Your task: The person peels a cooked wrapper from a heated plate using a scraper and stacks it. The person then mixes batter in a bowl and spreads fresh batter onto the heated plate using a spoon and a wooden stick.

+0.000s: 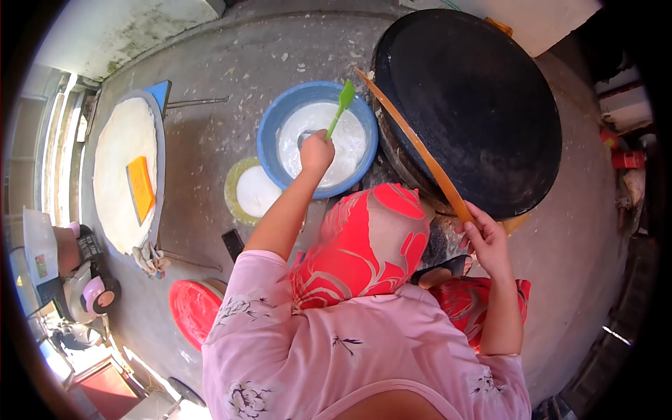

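Observation:
My left hand (317, 152) is over the blue basin (264, 140), closed on a green spatula (343, 105) whose head points up and away. A greyish, shiny shape beside my fingers may be a ladle; I cannot make out whether I hold it too. White batter (350, 157) fills the lower part of the basin. In my right hand (486, 241) is one end of a long, thin wooden spreader (420, 147). It lies slantwise along the near left edge of the big round black griddle (483, 105), its far tip beside the rim.
A bowl of white stuff (255, 192) stands left of the basin, near a phone (232, 245) on the floor. Farther left, a round stand bears pale flatbread (119, 168) and an orange scraper (142, 189). A red round lid or basin (192, 311) is beside my left side.

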The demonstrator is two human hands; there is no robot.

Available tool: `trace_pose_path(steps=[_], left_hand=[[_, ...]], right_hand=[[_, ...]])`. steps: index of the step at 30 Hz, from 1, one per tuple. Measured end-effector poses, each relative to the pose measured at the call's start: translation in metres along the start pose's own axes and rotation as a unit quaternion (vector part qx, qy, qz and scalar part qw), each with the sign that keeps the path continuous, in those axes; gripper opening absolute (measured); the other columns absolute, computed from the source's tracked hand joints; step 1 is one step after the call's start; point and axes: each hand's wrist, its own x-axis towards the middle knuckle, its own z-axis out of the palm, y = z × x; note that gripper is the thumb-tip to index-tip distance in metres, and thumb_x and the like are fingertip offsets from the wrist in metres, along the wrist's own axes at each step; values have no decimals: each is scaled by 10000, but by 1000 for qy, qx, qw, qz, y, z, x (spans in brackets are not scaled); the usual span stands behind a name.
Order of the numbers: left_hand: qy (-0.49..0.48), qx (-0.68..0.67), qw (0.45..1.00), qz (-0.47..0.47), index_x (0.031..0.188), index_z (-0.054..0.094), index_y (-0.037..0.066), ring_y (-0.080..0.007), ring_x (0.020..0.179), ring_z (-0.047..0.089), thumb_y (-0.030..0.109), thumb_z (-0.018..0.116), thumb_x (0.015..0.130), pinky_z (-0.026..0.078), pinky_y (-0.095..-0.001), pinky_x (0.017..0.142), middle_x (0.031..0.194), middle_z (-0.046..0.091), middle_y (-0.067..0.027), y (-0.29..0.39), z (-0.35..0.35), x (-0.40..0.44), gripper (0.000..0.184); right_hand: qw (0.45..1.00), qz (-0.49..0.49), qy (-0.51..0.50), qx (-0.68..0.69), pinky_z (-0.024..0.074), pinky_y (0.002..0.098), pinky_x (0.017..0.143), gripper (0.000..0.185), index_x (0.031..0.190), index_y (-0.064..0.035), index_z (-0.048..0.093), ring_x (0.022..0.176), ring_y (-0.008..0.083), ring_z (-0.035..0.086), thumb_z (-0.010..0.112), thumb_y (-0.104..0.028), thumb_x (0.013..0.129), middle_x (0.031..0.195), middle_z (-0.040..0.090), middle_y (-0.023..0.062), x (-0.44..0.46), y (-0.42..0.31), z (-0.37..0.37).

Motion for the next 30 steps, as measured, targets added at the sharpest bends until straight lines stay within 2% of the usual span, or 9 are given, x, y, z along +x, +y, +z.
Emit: trace_pose_path(steps=[5,7,11,17,19,21,23,27,30], left_hand=[[-40,32,999,-10,816,647,60,-368,743,585,114,514,711,461,-442,681,778,605,-206,15,13,5,177],[29,-17,997,-76,803,657,56,-363,748,590,109,515,700,463,-434,688,781,609,-206,8,22,1,184],[-14,20,981,-194,792,656,29,-360,731,593,105,511,697,467,-419,680,771,613,-207,-26,16,-21,189],[10,-156,961,-228,775,645,-10,-318,656,608,79,552,673,474,-383,629,720,613,-210,-72,22,-52,164],[-128,-188,926,-300,783,639,-15,-301,650,612,72,570,668,474,-380,618,720,618,-200,-61,12,-55,161],[-185,-84,941,-271,803,641,-5,-303,660,615,102,552,694,477,-380,606,746,627,-186,-57,3,-58,177],[-133,101,977,-129,874,634,27,-287,660,625,157,537,726,477,-373,552,763,629,-191,-57,-2,-61,220],[-63,120,989,-66,810,619,17,-307,714,609,144,522,739,481,-395,606,774,617,-184,-24,-46,-52,175],[-67,252,962,78,831,601,40,-299,710,597,119,512,746,480,-404,596,768,593,-137,-34,-59,-19,146]], right_hand=[[1000,3,5,0,386,156,485,382,1247,-84,453,583,38,503,482,-66,867,822,601,17,2,-2,0],[1000,-9,4,1,388,156,487,380,1245,-83,454,580,38,502,478,-63,866,819,600,18,3,-2,-1],[1000,-13,9,14,387,154,487,381,1246,-83,453,577,37,498,477,-61,866,814,596,17,4,-4,-1],[1000,-15,2,0,384,154,482,384,1247,-86,452,567,36,496,482,-68,865,805,594,15,2,-2,2],[1000,-13,-3,-22,382,156,479,382,1246,-87,456,564,39,498,485,-73,865,803,596,15,4,-2,3],[1000,-18,-5,-18,382,157,478,382,1245,-88,457,564,40,498,486,-74,864,801,596,14,4,-2,4],[1000,-20,-6,-14,381,158,477,382,1244,-89,458,564,41,498,488,-76,864,798,596,14,4,-3,3],[1000,-12,6,-1,382,164,477,384,1243,-91,460,567,40,499,494,-75,861,792,597,12,1,-3,3],[1000,-8,3,-6,381,164,481,385,1242,-91,463,569,38,500,496,-72,859,791,599,10,1,-1,3]])
